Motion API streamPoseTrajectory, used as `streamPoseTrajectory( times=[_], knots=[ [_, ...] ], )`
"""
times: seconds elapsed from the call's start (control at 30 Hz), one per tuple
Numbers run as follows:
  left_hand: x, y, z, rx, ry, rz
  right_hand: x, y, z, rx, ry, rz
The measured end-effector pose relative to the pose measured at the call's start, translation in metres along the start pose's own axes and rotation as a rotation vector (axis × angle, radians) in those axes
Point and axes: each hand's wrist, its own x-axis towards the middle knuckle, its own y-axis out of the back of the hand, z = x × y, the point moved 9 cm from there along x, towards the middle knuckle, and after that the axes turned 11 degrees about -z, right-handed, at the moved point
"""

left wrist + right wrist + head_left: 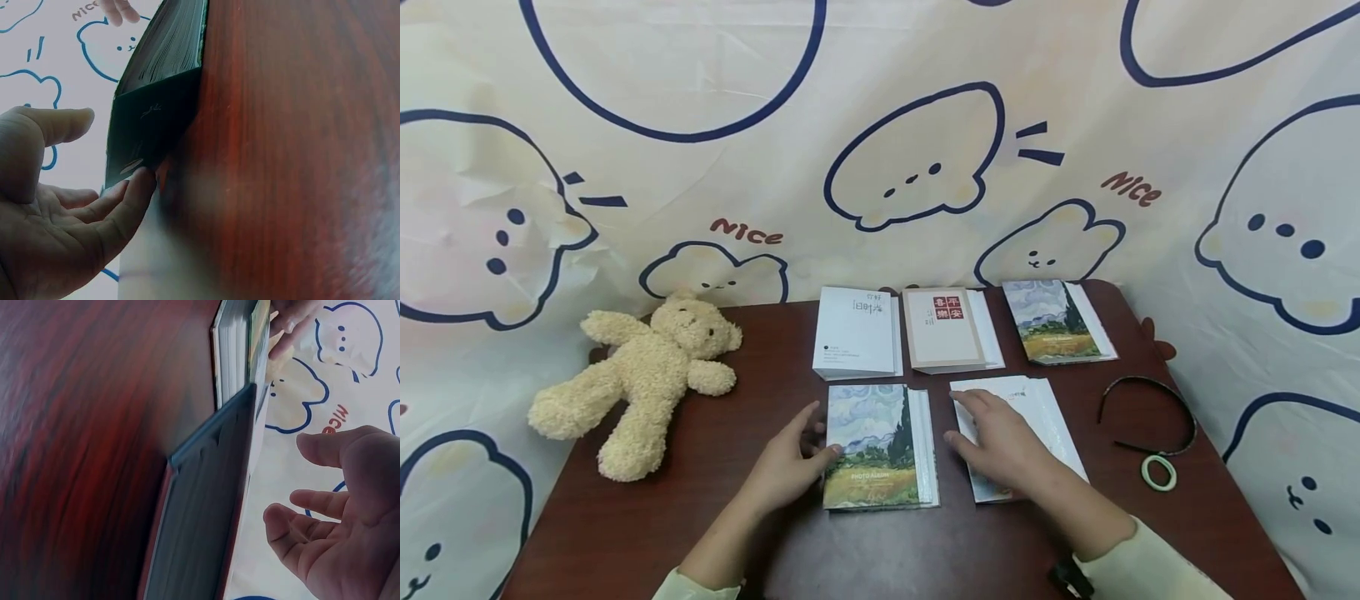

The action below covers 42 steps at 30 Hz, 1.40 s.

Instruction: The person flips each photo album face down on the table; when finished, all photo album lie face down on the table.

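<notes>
Photo album [880,446] with painted cover, lying flat at the worktop's [700,517] front centre, is being touched along its left edge by the left hand [790,462], fingers relaxed and apart, while the right hand [1003,446], open, is resting flat on the white album [1045,417] beside it; steadying both covers evenly seems advisable.

A dark wooden table [715,517] carries five photo albums [880,446], a teddy bear [647,375], a headband [1150,408] and a ring [1159,472].

A tan teddy bear [647,379] lies at the table's [662,517] left; three photo albums [958,329] line the back edge; a black headband [1150,408] and green ring [1159,472] sit right
</notes>
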Motion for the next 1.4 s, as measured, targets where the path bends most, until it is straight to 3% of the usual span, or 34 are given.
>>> streamPoseTrajectory(
  times=[0.33,0.9,1.4],
  knots=[
    [0.001,-0.008,-0.001,-0.066,0.005,-0.004,0.006,-0.015,-0.019,0.085,0.061,-0.044],
    [0.002,-0.011,-0.004,-0.091,-0.002,-0.011,0.016,-0.051,-0.035,0.073,0.072,-0.224],
    [0.002,-0.012,-0.002,-0.181,0.011,-0.047,0.017,-0.056,-0.035,0.036,0.063,-0.264]
  ],
)
